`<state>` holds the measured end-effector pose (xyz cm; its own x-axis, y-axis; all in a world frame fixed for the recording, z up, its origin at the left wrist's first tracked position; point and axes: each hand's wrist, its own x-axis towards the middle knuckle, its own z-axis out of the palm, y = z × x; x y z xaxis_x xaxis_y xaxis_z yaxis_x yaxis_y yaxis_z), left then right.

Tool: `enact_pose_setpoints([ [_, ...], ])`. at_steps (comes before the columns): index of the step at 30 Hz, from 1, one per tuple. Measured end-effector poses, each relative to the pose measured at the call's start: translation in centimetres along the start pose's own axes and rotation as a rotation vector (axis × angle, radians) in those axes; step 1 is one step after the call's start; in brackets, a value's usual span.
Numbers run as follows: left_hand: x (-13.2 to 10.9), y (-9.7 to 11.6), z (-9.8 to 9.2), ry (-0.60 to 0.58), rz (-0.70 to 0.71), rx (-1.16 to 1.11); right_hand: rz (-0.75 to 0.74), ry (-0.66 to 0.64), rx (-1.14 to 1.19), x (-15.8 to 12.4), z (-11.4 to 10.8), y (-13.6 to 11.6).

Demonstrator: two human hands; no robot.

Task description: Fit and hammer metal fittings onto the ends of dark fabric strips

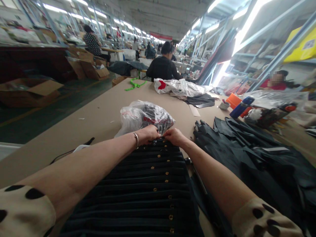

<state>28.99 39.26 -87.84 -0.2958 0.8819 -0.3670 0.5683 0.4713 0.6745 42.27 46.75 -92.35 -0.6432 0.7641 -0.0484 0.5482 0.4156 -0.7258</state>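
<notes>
Both hands meet at the far end of a long row of overlapping dark fabric pieces [148, 184], which carry small gold-coloured rings. My left hand [150, 134], with a bracelet at the wrist, has its fingers closed at the near edge of a clear plastic bag [133, 113]. Close beside it on the right, my right hand [174, 136] pinches at the same spot. What lies between the fingertips is too small to make out. The bag holds something dark and rests on the table [98, 121] just beyond my hands.
Dark fabric [242, 148] is heaped on the right, with a blue bottle [242, 107] and an orange object [233, 99] behind it. White plastic bags [180, 87] and a green strap [135, 84] lie at the far edge. A person [163, 65] sits beyond the table.
</notes>
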Motion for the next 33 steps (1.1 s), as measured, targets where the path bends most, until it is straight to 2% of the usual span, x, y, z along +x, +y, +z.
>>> enact_pose_setpoints([
  [5, 0.0, 0.8, 0.3, -0.013, -0.058, 0.084, -0.018, -0.038, -0.134, -0.1, -0.2, 0.2],
  [12, -0.5, 1.3, 0.9, -0.041, -0.1, 0.121, -0.012, -0.078, -0.209, -0.2, 0.2, 0.3],
  [15, -0.1, 1.2, 1.3, -0.045, -0.103, 0.129, 0.001, -0.097, -0.191, 0.1, 0.4, 0.2],
  [18, 0.3, 0.9, 1.4, -0.039, -0.105, 0.121, 0.036, -0.179, -0.141, 0.4, 0.4, 0.1],
  [21, 0.3, 0.6, 1.2, -0.031, -0.113, 0.113, 0.075, -0.268, -0.084, 0.5, 0.3, -0.1],
  [24, -0.1, 0.2, 0.7, -0.021, -0.116, 0.12, 0.097, -0.29, -0.031, 0.4, 0.2, -0.1],
  [29, -0.7, -0.6, -0.2, 0.012, -0.054, 0.122, 0.072, -0.24, -0.005, 0.1, 0.4, 0.0],
  [33, -1.3, -0.7, -1.6, 0.025, -0.001, 0.121, -0.012, -0.048, -0.06, -0.9, 0.1, -0.5],
])
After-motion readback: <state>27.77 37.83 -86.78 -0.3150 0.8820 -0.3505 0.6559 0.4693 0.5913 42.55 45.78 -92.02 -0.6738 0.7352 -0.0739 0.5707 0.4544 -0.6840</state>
